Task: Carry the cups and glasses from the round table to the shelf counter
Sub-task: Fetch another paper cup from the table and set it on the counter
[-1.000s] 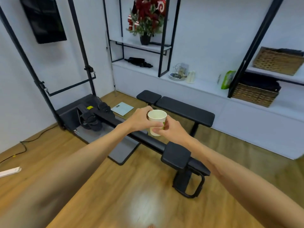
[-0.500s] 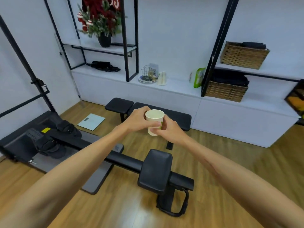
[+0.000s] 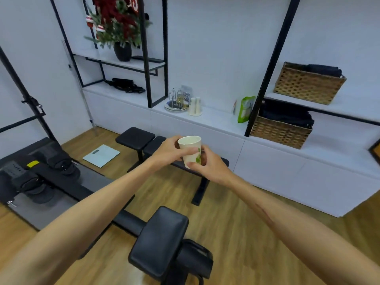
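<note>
Paper cup [image 3: 190, 150] is held mid-wall by left hand [image 3: 167, 151] and right hand [image 3: 209, 164], both grips curled round it — light, crushable; shelf surface [image 3: 218, 120] lies at 12 o'clock, approx.

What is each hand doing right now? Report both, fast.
Left hand: holding the paper cup, fingers curled round it.
Right hand: holding the same paper cup from the other side.

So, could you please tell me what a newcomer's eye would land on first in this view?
Most likely the cream paper cup at centre frame, gripped by both hands, left hand and right hand, held out over a black weight bench. Next, the white shelf counter beyond it, bearing a glass rack and two wicker baskets, with a red-flowered plant on the shelf above to the left.
</note>
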